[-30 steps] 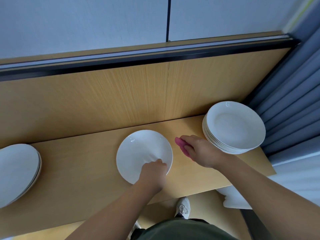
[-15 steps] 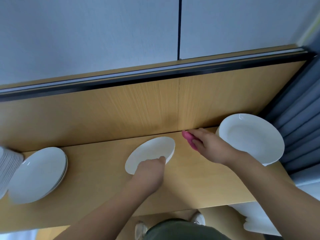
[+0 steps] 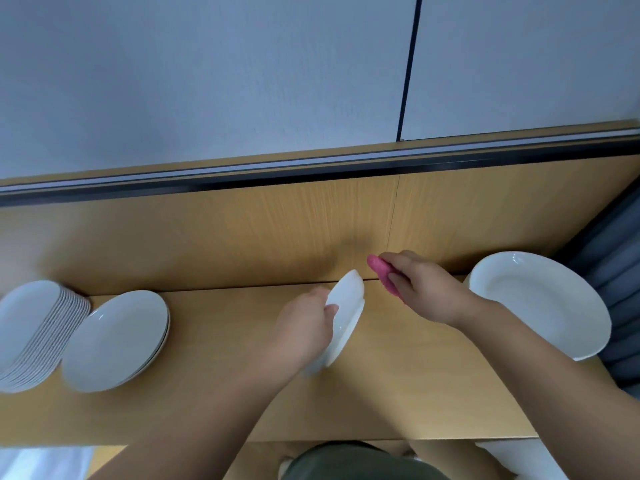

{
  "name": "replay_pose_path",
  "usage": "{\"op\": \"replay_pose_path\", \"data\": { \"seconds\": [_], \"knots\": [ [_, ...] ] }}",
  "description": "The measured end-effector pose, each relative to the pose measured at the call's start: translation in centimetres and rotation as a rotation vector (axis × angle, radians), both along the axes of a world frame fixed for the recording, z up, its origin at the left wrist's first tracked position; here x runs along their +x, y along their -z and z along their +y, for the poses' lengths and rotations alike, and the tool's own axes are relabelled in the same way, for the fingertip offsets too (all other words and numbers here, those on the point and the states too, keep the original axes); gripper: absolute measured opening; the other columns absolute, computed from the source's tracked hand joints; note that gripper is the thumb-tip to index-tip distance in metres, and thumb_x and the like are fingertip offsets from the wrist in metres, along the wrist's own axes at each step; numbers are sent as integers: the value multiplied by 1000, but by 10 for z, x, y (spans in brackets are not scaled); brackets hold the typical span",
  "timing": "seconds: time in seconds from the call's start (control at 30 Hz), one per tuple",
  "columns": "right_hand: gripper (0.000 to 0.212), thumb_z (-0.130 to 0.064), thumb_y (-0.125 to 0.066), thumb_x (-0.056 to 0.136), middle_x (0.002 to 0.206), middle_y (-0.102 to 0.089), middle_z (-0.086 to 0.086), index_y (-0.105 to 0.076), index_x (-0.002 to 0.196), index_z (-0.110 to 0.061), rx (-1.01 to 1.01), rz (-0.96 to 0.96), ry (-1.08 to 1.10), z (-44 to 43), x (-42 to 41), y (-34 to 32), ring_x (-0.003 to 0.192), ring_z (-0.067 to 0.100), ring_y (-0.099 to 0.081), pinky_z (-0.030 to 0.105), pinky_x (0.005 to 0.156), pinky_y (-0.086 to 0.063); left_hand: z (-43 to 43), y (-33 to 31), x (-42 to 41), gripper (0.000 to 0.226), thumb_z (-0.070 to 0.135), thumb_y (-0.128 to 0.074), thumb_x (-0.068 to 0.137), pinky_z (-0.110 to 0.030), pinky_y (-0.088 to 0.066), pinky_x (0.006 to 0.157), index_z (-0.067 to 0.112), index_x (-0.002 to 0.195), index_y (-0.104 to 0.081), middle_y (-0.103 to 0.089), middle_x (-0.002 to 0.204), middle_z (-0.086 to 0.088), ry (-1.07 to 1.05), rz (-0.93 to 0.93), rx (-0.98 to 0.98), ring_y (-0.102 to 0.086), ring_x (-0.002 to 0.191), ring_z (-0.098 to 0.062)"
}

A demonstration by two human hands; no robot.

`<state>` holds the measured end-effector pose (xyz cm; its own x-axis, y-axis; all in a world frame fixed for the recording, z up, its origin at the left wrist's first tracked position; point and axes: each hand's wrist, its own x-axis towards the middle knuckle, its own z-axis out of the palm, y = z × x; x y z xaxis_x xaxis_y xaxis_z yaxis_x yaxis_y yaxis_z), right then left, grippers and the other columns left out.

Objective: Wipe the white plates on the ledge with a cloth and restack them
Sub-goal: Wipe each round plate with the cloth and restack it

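Change: plate (image 3: pixel 346 306) lay flat, now tipped up on the ledge (image 3: pixel 225 393) | left hand (image 3: pixel 304 327) fingers curl round plate | right hand (image 3: pixel 426 289) pinches pink cloth (image 3: pixel 381 273) just beside | probably ready to wipe

even, soft daylight; faint shadow on wood panel (image 3: pixel 346 247); slight motion blur; wide-angle bending at edges; no glare.

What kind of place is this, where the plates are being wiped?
Probably a service area of a canteen or restaurant: a tall stack of identical white plates and a lower stack stand on a wooden ledge, beside a grey curtain.
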<state>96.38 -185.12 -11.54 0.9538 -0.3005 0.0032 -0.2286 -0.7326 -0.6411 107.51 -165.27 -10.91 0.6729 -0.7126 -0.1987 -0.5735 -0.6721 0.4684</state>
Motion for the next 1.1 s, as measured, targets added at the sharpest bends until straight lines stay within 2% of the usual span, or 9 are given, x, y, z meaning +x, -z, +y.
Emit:
{"op": "replay_pose_path", "data": {
  "seconds": [0.13,0.3,0.43,0.57,0.67,0.73,0.87,0.97,1.1],
  "knots": [
    [16,-14,-42,100,92,-52,-2,-57,104,-18,-13,14,-20,6,6,-2,81,19,-55,43,77,-49,5,1,3,21,30,-40,100,-32,-41,70,18,106,-55,-58,93,3,-41,69,-54,-54,86,-19],
    [23,-15,-43,101,96,-52,-2,-57,118,-21,-22,25,-44,16,18,-1,82,17,-56,38,78,-49,15,0,15,21,27,-40,101,-32,-43,71,16,108,-56,-60,96,-1,-106,155,-103,-56,86,-18],
    [21,-16,-41,101,96,-51,-3,-56,115,-22,-28,48,-84,26,37,0,83,17,-56,39,80,-49,34,-4,32,12,19,-43,96,-32,-43,68,22,104,-52,-58,92,4,-163,172,-144,-55,82,-16],
    [27,-19,-41,102,97,-48,-8,-54,124,-27,-27,65,-143,45,65,5,85,16,-55,37,82,-49,59,-4,54,57,15,-54,82,-34,-48,84,35,133,-38,-49,125,5,-115,220,-61,-51,107,-19],
    [35,-27,-39,103,105,-49,-5,-49,136,-27,-49,95,-205,65,90,6,87,17,-55,30,81,-46,80,5,66,88,24,-74,77,-29,-45,88,36,149,-24,-36,131,-2,-82,231,68,-46,112,-20],
    [41,-36,-35,102,113,-49,-3,-46,140,-27,-62,103,-242,74,103,5,92,17,-55,27,82,-44,88,11,67,92,24,-76,77,-24,-41,83,34,151,-22,-34,132,-4,-86,218,98,-46,112,-20],
    [41,-39,-33,104,116,-52,0,-46,141,-27,-117,138,-295,100,145,23,99,20,-56,34,87,-47,108,32,78,95,24,-76,77,-23,-39,81,32,152,-19,-35,135,-6,-148,282,87,-45,117,-23],
    [39,-34,-33,105,119,-53,-2,-45,142,-31,-132,172,-378,115,167,47,106,19,-54,35,89,-47,119,45,83,93,21,-76,77,-22,-38,86,28,151,-21,-37,139,-8,-190,350,29,-43,123,-23],
    [42,-31,-30,105,140,-47,-11,-41,145,-34,-66,229,-458,131,178,72,126,12,-43,31,103,-39,128,58,89,88,17,-78,74,-25,-40,94,26,148,-31,-42,139,-6,-245,401,-56,-43,124,-22]
  ]
}}
